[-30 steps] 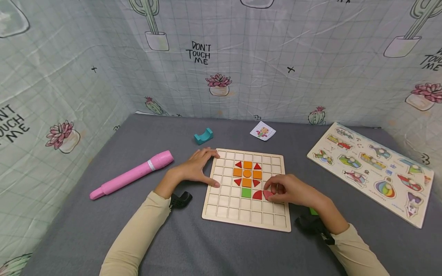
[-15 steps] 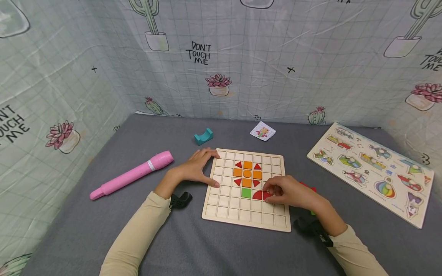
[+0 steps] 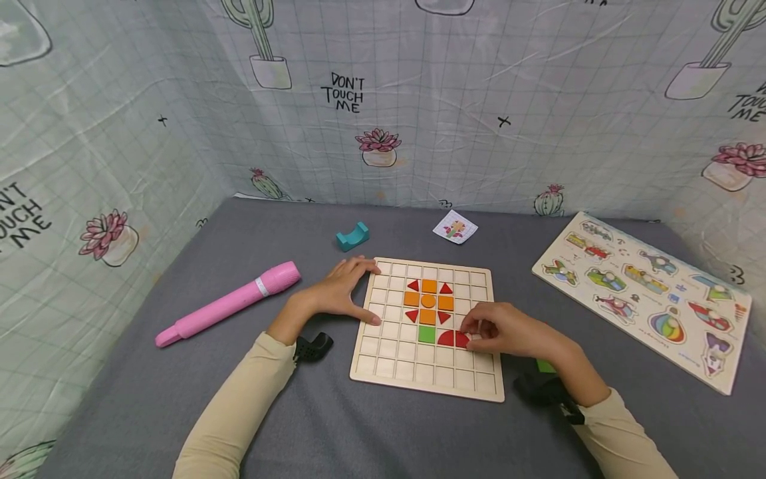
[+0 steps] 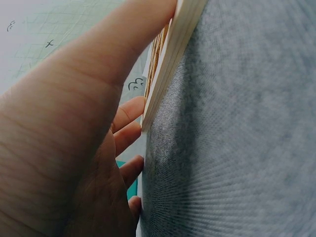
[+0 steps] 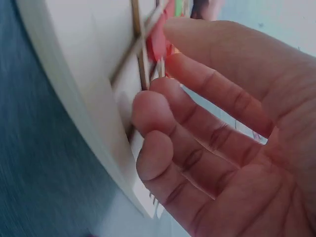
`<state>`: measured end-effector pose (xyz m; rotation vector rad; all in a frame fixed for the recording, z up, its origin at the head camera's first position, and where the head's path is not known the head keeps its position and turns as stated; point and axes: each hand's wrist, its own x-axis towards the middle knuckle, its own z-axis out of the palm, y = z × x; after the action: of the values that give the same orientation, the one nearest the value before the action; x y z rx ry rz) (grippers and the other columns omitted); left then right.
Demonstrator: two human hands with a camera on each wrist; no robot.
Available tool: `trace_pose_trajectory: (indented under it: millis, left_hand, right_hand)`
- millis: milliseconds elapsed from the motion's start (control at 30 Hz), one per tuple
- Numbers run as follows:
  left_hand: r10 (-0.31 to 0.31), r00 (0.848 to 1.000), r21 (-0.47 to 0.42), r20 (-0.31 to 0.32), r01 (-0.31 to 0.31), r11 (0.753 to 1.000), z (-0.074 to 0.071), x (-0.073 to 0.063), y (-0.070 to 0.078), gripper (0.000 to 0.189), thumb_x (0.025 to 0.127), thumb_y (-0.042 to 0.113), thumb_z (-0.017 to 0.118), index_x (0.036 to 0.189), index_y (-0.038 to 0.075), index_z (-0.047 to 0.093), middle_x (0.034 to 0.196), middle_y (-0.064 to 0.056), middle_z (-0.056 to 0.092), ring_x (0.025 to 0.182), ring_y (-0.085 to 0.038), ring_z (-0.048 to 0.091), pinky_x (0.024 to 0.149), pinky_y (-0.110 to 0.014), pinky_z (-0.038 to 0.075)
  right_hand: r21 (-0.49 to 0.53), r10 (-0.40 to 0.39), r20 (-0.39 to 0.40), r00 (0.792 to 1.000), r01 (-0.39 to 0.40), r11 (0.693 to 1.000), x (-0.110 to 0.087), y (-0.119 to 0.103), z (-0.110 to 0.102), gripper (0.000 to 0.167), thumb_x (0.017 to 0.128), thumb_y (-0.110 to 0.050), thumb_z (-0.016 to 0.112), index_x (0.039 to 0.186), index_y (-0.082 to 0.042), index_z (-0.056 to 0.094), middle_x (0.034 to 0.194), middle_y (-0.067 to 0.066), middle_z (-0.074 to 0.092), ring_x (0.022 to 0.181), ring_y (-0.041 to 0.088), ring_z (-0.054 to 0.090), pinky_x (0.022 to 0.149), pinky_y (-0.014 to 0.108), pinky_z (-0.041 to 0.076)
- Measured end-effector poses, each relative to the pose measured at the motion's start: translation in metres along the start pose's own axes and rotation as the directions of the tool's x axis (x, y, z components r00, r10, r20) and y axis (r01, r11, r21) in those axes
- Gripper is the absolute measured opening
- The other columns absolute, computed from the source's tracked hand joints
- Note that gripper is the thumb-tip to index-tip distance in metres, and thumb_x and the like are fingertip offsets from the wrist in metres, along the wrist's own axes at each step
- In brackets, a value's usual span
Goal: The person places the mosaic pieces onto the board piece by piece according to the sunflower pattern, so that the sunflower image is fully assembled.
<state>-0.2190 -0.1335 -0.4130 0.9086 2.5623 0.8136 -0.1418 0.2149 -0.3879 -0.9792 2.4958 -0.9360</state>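
A wooden grid board (image 3: 389, 366) lies on the grey cloth. My left hand (image 3: 335, 291) rests at its left side, thumb and fingers spread, fingertips touching the edge near the far corner. My right hand (image 3: 509, 329) pinches a red quarter-circle tile (image 3: 461, 339) with thumb and index finger, the tile lying in a cell; in the right wrist view the fingertips touch this red tile (image 5: 157, 42). Left of it sit another red quarter-circle tile (image 3: 445, 338) and a green square tile (image 3: 427, 334). Orange squares, red triangles and an orange circle tile (image 3: 428, 301) form a pattern above.
A pink marker-shaped tube (image 3: 233, 303) lies at left. Behind the board are a teal curved block (image 3: 353, 236) and a small pattern card (image 3: 455, 227). A picture puzzle board (image 3: 643, 299) lies at right. A green piece (image 3: 545, 366) shows partly behind the right wrist.
The right hand has lowered the red quarter-circle tile beside the other one, then shifted slightly right, so more of the tile shows. The left hand stays at the board's edge.
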Motion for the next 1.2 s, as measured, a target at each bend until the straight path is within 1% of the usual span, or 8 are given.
trace_pose_trajectory:
  millis: [333, 433, 533, 667, 800, 1000, 1067, 1200]
  left_hand:
    - [0.008, 1.000, 0.010, -0.007, -0.008, 1.000, 0.000, -0.001, -0.001, 0.088, 0.072, 0.045, 0.085, 0.140, 0.013, 0.040, 0.154, -0.014, 0.026, 0.148, -0.033, 0.011, 0.118, -0.056, 0.011]
    - [0.008, 1.000, 0.010, -0.007, -0.008, 1.000, 0.000, 0.000, -0.001, 0.088, 0.072, 0.044, 0.085, 0.140, 0.013, 0.040, 0.154, -0.014, 0.027, 0.148, -0.033, 0.011, 0.118, -0.056, 0.011]
    - [0.009, 1.000, 0.014, -0.006, -0.009, 1.000, 0.000, 0.000, -0.002, 0.087, 0.072, 0.044, 0.085, 0.140, 0.013, 0.040, 0.153, -0.014, 0.027, 0.148, -0.033, 0.012, 0.118, -0.056, 0.011]
    - [0.002, 1.000, 0.016, -0.004, -0.002, 1.000, 0.000, 0.001, -0.002, 0.088, 0.072, 0.044, 0.085, 0.141, 0.014, 0.039, 0.154, -0.013, 0.026, 0.149, -0.032, 0.011, 0.118, -0.055, 0.010]
    - [-0.004, 1.000, 0.015, -0.004, 0.004, 1.000, 0.001, 0.000, -0.001, 0.087, 0.072, 0.042, 0.085, 0.141, 0.014, 0.039, 0.154, -0.013, 0.026, 0.149, -0.032, 0.011, 0.119, -0.055, 0.009]
    - [-0.004, 1.000, 0.011, -0.001, 0.004, 1.000, 0.001, 0.000, -0.001, 0.087, 0.072, 0.042, 0.085, 0.141, 0.013, 0.039, 0.155, -0.013, 0.025, 0.149, -0.032, 0.010, 0.119, -0.055, 0.009]
    - [-0.003, 1.000, 0.009, 0.001, 0.003, 1.000, 0.001, 0.001, -0.002, 0.088, 0.072, 0.042, 0.085, 0.141, 0.013, 0.039, 0.155, -0.013, 0.025, 0.149, -0.032, 0.010, 0.119, -0.055, 0.009]
    - [0.012, 1.000, 0.010, -0.011, -0.012, 1.000, 0.001, 0.001, -0.002, 0.087, 0.072, 0.043, 0.085, 0.140, 0.012, 0.040, 0.154, -0.014, 0.027, 0.148, -0.033, 0.012, 0.118, -0.055, 0.009]
  right_hand:
    - [-0.014, 0.021, -0.002, 1.000, -0.021, 1.000, -0.017, 0.010, -0.026, 0.020, 0.087, -0.015, 0.075, 0.104, -0.005, 0.069, 0.095, 0.003, 0.064, 0.072, 0.004, 0.052, 0.061, 0.023, 0.048]
    - [-0.005, 0.025, 0.013, 1.000, -0.025, 1.000, -0.023, 0.016, -0.033, 0.020, 0.087, -0.014, 0.075, 0.104, -0.004, 0.069, 0.095, 0.005, 0.063, 0.072, 0.004, 0.053, 0.061, 0.024, 0.049]
    - [0.002, 0.039, 0.049, 0.998, -0.039, 0.999, -0.029, 0.022, -0.039, 0.019, 0.086, -0.010, 0.075, 0.102, -0.002, 0.068, 0.095, 0.006, 0.062, 0.072, 0.005, 0.054, 0.062, 0.025, 0.050]
    - [-0.011, 0.070, 0.076, 0.995, -0.070, 0.998, -0.036, 0.028, -0.043, 0.018, 0.084, -0.008, 0.076, 0.099, -0.003, 0.068, 0.094, 0.004, 0.060, 0.074, 0.009, 0.054, 0.064, 0.026, 0.050]
    - [-0.025, 0.091, 0.081, 0.993, -0.089, 0.996, -0.038, 0.032, -0.045, 0.020, 0.082, -0.007, 0.077, 0.099, -0.003, 0.069, 0.095, 0.003, 0.060, 0.075, 0.011, 0.055, 0.064, 0.026, 0.050]
    - [-0.063, 0.086, 0.040, 0.995, -0.084, 0.994, -0.040, 0.038, -0.046, 0.018, 0.083, -0.002, 0.074, 0.100, -0.004, 0.069, 0.096, 0.003, 0.061, 0.074, 0.005, 0.053, 0.062, 0.024, 0.049]
    - [-0.059, 0.084, 0.032, 0.996, -0.082, 0.995, -0.041, 0.041, -0.047, 0.018, 0.084, 0.001, 0.072, 0.100, -0.004, 0.069, 0.098, 0.005, 0.062, 0.074, 0.004, 0.053, 0.061, 0.024, 0.048]
    - [-0.034, 0.083, 0.030, 0.996, -0.082, 0.996, -0.042, 0.043, -0.048, 0.021, 0.083, 0.008, 0.068, 0.101, -0.003, 0.069, 0.102, 0.010, 0.061, 0.075, 0.007, 0.054, 0.061, 0.024, 0.048]
